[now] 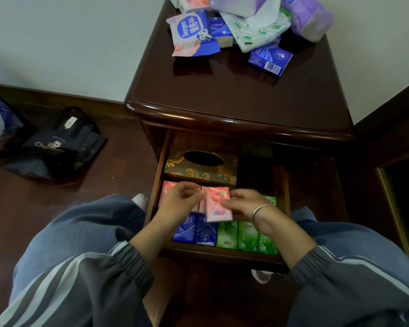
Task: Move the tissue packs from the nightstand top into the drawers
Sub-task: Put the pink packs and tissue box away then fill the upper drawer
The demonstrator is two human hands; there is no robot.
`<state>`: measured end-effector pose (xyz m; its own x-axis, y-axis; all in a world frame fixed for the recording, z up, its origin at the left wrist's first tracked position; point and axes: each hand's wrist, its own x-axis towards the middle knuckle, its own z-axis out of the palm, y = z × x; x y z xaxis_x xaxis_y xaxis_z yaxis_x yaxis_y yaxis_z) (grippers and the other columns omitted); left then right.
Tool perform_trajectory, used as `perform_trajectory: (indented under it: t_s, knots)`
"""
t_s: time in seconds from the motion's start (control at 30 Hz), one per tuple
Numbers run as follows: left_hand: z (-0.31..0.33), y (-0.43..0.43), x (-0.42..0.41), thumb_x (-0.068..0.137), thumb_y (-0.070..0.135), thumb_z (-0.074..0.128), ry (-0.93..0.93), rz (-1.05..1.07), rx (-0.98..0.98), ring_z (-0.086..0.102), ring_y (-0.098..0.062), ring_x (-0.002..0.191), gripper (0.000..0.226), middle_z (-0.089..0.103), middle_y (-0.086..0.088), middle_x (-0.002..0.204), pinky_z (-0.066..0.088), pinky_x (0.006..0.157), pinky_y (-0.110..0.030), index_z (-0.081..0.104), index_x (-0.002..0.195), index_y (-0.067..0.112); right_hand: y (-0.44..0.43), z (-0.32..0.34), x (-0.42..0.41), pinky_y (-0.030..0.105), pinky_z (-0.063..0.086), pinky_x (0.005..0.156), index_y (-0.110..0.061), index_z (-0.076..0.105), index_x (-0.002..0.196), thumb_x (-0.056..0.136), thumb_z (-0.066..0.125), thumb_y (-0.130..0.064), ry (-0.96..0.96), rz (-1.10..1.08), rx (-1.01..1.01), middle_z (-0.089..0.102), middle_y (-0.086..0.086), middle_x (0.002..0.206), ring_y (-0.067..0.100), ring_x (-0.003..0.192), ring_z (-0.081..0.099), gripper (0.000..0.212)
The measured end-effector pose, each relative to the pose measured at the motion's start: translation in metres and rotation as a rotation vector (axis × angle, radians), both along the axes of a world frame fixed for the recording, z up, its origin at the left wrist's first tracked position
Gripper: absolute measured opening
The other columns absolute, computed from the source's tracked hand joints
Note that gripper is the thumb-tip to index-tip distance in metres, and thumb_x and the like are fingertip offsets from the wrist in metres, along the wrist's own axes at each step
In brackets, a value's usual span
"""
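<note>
A pink tissue pack (217, 204) is held over the open drawer (222, 254) of the dark wooden nightstand (234, 100). My right hand (246, 205) grips its right edge. My left hand (181, 202) hovers at its left edge, fingers curled, touching or nearly touching it. In the drawer lie pink packs (168, 187), blue packs (195, 228), green packs (248, 236) and a gold-patterned tissue box (201, 168). At the back of the nightstand top sits a pile of tissue packs (246, 22), with a blue pack (270, 59) in front.
A black shopping bag (62, 140) lies on the dark floor at left. The white wall runs behind the nightstand. Dark furniture (401, 161) stands at right. My knees in blue trousers flank the drawer.
</note>
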<state>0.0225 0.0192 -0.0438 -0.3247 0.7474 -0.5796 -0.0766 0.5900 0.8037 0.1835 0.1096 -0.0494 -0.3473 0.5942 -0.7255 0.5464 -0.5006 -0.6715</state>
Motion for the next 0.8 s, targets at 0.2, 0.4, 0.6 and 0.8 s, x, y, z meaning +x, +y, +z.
perform_trajectory:
  t_s: [0.2, 0.4, 0.6, 0.8]
  knots:
    - [-0.005, -0.009, -0.020, 0.094, 0.032, 0.053, 0.645, 0.091, -0.153, 0.042, -0.028, 0.123, 0.048, 0.038, -0.010, 0.140, 0.041, 0.100, -0.043, 0.041, 0.137, 0.016, 0.010, -0.033, 0.020, 0.044, 0.057, 0.079, -0.010, 0.066, 0.074, 0.080, 0.071, -0.018, -0.413, -0.011, 0.230, 0.070, 0.013, 0.088, 0.027, 0.081, 0.068, 0.012]
    - [-0.011, -0.011, -0.016, 0.095, 0.027, 0.049, 0.465, -0.007, -0.340, 0.035, -0.037, 0.132, 0.066, 0.026, -0.015, 0.149, 0.036, 0.105, -0.055, 0.014, 0.149, 0.013, 0.001, -0.057, 0.002, 0.027, 0.041, 0.054, -0.012, 0.061, 0.057, 0.079, 0.071, -0.024, -0.518, 0.019, 0.589, 0.059, 0.006, 0.056, 0.019, 0.055, 0.054, 0.028]
    - [-0.015, -0.009, -0.017, 0.093, 0.027, 0.051, 0.473, -0.023, -0.356, 0.035, -0.037, 0.132, 0.070, 0.024, -0.015, 0.149, 0.037, 0.104, -0.055, 0.012, 0.149, 0.014, -0.009, -0.072, 0.002, 0.031, 0.043, 0.065, -0.006, 0.059, 0.093, 0.083, 0.068, -0.027, -0.516, -0.009, 0.741, 0.060, 0.012, 0.093, 0.029, 0.086, 0.058, 0.025]
    - [-0.019, -0.009, -0.016, 0.094, 0.027, 0.051, 0.515, -0.046, -0.374, 0.033, -0.037, 0.132, 0.073, 0.023, -0.016, 0.150, 0.036, 0.105, -0.055, 0.008, 0.151, 0.014, -0.014, -0.070, 0.011, 0.034, 0.044, 0.087, -0.015, 0.056, 0.119, 0.089, 0.057, -0.028, -0.682, 0.388, 0.936, 0.056, 0.005, 0.121, 0.025, 0.111, 0.049, 0.033]
